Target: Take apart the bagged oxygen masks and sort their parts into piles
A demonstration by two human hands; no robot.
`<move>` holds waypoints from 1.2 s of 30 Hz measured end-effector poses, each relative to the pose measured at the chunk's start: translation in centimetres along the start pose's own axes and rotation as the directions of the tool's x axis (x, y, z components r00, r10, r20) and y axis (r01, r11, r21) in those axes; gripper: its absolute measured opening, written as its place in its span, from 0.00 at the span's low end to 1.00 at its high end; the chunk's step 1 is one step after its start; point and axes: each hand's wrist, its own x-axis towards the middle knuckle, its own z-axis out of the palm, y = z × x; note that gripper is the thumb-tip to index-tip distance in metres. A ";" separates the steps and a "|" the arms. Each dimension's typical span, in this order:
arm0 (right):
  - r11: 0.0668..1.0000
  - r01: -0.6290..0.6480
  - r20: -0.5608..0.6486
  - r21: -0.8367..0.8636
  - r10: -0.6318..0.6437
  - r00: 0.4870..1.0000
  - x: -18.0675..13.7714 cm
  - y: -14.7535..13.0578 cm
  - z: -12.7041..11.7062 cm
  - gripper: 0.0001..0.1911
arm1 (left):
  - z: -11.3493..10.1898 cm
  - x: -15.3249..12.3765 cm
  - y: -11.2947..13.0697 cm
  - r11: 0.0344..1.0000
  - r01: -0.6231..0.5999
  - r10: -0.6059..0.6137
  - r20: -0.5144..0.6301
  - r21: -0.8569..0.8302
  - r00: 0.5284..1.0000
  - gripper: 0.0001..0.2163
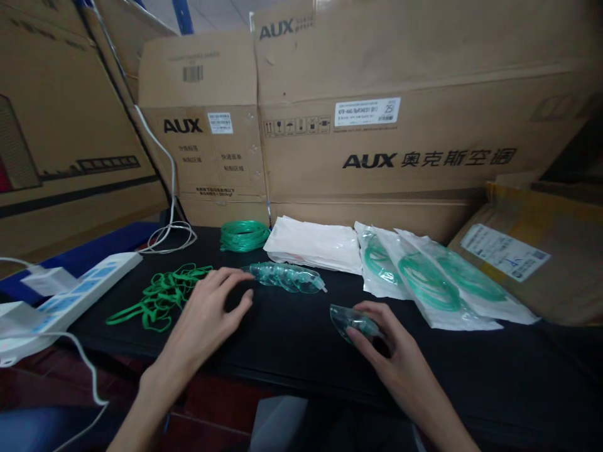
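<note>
My right hand (391, 336) grips a clear green oxygen mask (347, 318) between thumb and fingers, just above the black table. My left hand (214, 304) hovers with thumb and fingers apart and holds nothing. Its fingertips come close to a row of nested clear masks (287, 278) lying on the table; whether they touch I cannot tell. Beside and partly behind the left hand is a tangled heap of green elastic straps (162, 292). A coil of green tubing (244, 235) lies farther back.
White sheets or pouches (313, 242) are stacked at the back. Several clear-fronted packs with green tubing (426, 279) lie at the right. A white power strip (78, 304) with cables is at the left. Large cardboard boxes (301, 157) wall off the back; another carton (532, 251) stands right.
</note>
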 end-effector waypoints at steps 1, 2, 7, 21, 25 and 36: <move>1.000 0.005 0.001 0.010 -0.005 1.000 0.6 0.0 0.0 0.14 | 0.6 0.8 1.0 0.997 -0.057 0.057 0.004 -0.055 0.998 0.13; 1.000 0.014 0.001 0.021 -0.015 1.000 1.3 0.0 0.0 0.13 | 1.1 1.7 1.8 0.989 -0.111 0.113 0.013 -0.100 0.994 0.13; 0.996 0.080 0.014 0.044 -0.080 0.997 5.0 0.4 0.3 0.18 | 3.9 5.3 2.9 0.927 -0.288 0.306 0.038 -0.239 0.951 0.15; 0.977 0.212 0.165 0.002 -0.209 0.964 9.1 0.6 2.3 0.21 | 6.9 5.8 1.0 0.900 -0.277 0.314 0.060 -0.336 0.947 0.16; 0.966 0.258 0.204 -0.031 -0.246 0.947 9.4 0.5 2.4 0.20 | 7.6 6.0 0.4 0.896 -0.293 0.326 0.047 -0.334 0.944 0.16; 0.939 0.318 0.216 -0.133 -0.286 0.934 9.8 -0.2 2.4 0.21 | 7.6 5.8 0.5 0.900 -0.316 0.335 0.011 -0.299 0.942 0.17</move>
